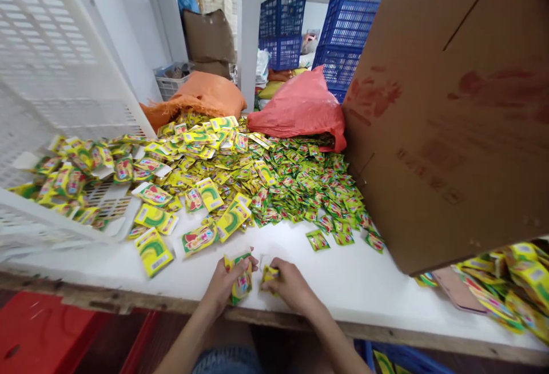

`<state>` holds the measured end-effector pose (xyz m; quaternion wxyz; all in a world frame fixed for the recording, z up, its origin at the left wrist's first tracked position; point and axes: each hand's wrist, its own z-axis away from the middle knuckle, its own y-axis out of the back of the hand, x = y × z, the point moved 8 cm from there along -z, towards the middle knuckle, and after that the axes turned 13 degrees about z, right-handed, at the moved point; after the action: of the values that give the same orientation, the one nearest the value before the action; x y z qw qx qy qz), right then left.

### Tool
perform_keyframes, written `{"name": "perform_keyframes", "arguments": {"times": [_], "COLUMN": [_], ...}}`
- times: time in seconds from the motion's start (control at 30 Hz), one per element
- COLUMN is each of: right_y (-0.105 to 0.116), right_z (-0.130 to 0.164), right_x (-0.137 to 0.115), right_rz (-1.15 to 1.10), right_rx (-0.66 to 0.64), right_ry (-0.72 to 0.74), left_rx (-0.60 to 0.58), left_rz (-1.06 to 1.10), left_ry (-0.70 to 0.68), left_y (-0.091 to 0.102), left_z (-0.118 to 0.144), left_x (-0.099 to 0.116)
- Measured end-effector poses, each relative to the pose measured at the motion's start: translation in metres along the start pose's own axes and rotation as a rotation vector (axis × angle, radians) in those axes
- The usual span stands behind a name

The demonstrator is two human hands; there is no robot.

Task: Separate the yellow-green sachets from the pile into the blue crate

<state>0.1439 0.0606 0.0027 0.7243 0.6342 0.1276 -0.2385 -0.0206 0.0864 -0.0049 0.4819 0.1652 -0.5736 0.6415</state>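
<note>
Packets are held in both hands at the near edge of the white bench [343,282]. The left hand [223,282] is closed around a small stack of yellow-green packets [242,279], held upright just off the bench. The right hand [291,285] is pinching a single packet [270,274] right beside the stack — the two are nearly touching.

For neat work, the edges should be lined up and the stack squeezed firmly but gently, so that nothing slips or gets crushed.

A big pile of loose packets [266,174] is spread behind the hands, with a white crate [47,65] on the left and a tipped cardboard box [450,122] on the right. Red prints are seen on the box, and pictures on the packets — no words can be read; they are too small and blurred.
</note>
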Motion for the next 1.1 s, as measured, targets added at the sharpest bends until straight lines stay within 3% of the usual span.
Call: {"name": "perform_keyframes", "arguments": {"times": [0.1,0.17,0.27,0.37,0.47,0.6,0.8,0.9,1.0,1.1], "right_y": [0.041,0.065,0.080,0.078,0.069,0.048,0.006,-0.008,-0.002,0.028], "right_z": [-0.009,-0.014,-0.019,-0.022,-0.026,-0.025,0.014,0.032,0.037,0.030], "right_x": [0.057,0.093,0.125,0.131,0.122,0.092,0.024,0.006,0.002,-0.015], "right_rz": [-0.163,-0.139,-0.027,0.091,0.159,0.178,0.215,0.175,0.039,-0.254], "right_rx": [0.258,0.368,0.384,0.341,0.249,0.079,-0.064,-0.152,-0.226,-0.083], "right_ry": [-0.233,-0.372,-0.527,-0.597,-0.574,-0.452,-0.189,-0.051,0.017,0.136], "left_rx": [0.014,-0.032,-0.096,-0.152,-0.225,-0.218,-0.210,-0.245,-0.288,-0.316], "left_rz": [0.006,-0.020,-0.095,-0.182,-0.226,-0.186,-0.191,-0.220,-0.208,-0.192], "left_ry": [0.021,0.059,0.108,0.097,0.104,0.133,0.120,0.139,0.154,0.158], "left_y": [0.000,-0.006,-0.017,-0.025,-0.033,-0.033,-0.028,-0.028,-0.032,-0.037], "left_z": [0.002,0.002,0.002,0.004,0.007,0.006,0.005,0.007,0.008,0.007], "left_x": [-0.005,-0.009,-0.013,-0.013,-0.013,-0.017,-0.018,-0.018,-0.019,-0.023]}}
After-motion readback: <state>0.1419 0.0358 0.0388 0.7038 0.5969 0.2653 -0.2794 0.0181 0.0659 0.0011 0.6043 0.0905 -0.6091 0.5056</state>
